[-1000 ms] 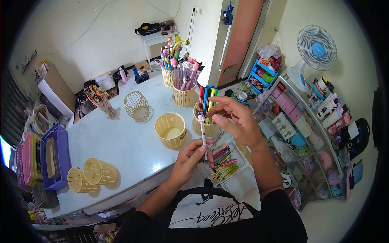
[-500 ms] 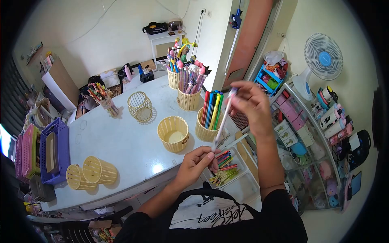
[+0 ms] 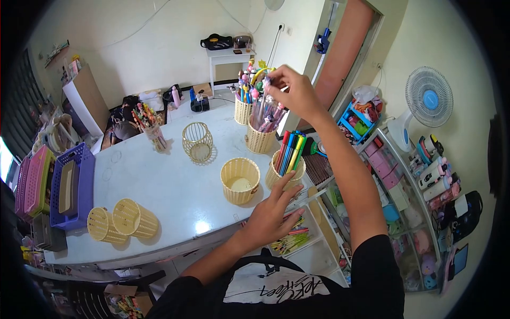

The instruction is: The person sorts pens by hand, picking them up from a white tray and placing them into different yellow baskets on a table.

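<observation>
My right hand (image 3: 295, 93) is closed on the top of a pen with a figure topper (image 3: 266, 84), held over a woven basket (image 3: 260, 141) full of topper pens. Near the marker basket (image 3: 287, 179), which holds red, blue, yellow and green markers (image 3: 289, 152), my left hand (image 3: 273, 215) has its fingers spread and holds nothing. It hovers above the open drawer with bundles of colored pens (image 3: 291, 240). An empty woven basket (image 3: 240, 181) stands on the table left of the markers.
Two cream baskets (image 3: 134, 218) lean together at the table's front left, beside a purple basket (image 3: 85, 181). Farther back are an open-weave basket (image 3: 197, 142), a clear cup of pens (image 3: 155, 137) and another full basket (image 3: 243, 112). A fan (image 3: 429, 98) and shelves stand at right.
My right hand has moved forward with the pen to the basket of topper pens. My left hand has let go of the pen's lower end and opened. The view has shifted slightly.
</observation>
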A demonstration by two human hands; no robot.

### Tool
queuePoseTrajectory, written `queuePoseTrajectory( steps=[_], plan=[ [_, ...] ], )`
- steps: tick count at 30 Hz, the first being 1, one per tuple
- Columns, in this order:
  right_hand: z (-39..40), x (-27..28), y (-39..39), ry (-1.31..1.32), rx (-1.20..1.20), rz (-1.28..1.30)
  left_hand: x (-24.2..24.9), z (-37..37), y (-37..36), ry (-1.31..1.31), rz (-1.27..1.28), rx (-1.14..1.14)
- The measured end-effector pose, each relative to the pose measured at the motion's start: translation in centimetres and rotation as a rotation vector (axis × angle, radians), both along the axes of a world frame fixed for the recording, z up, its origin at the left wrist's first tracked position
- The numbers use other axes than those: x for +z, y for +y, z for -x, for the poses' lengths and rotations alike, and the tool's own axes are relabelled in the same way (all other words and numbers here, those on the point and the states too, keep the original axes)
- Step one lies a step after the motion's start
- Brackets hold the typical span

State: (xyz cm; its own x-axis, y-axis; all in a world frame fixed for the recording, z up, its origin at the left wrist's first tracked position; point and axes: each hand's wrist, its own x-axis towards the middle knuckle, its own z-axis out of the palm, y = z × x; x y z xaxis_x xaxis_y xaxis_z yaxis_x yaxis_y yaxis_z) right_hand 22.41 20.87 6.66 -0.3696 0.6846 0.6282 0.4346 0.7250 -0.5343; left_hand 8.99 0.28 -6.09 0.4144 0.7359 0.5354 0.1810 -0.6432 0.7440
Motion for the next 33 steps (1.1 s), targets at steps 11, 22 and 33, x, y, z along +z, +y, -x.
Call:
queuePoseTrajectory(
  steps=[11,22,33],
  plan=[
    [-0.4,-0.4,-0.4,-0.319,-0.066,-0.112,-0.6,0.2,0.5,0.014,-0.034,-0.018],
    [-2.2,0.3,-2.4,-0.208,-0.195,0.005,-0.8,0.3,0.6,0.014,-0.046,-0.02],
    [-4.7,0.0,-6.5,0.029,-0.334,-0.033,-0.2,0.3,0.0,0.043,-0.003,-0.024]
  ],
)
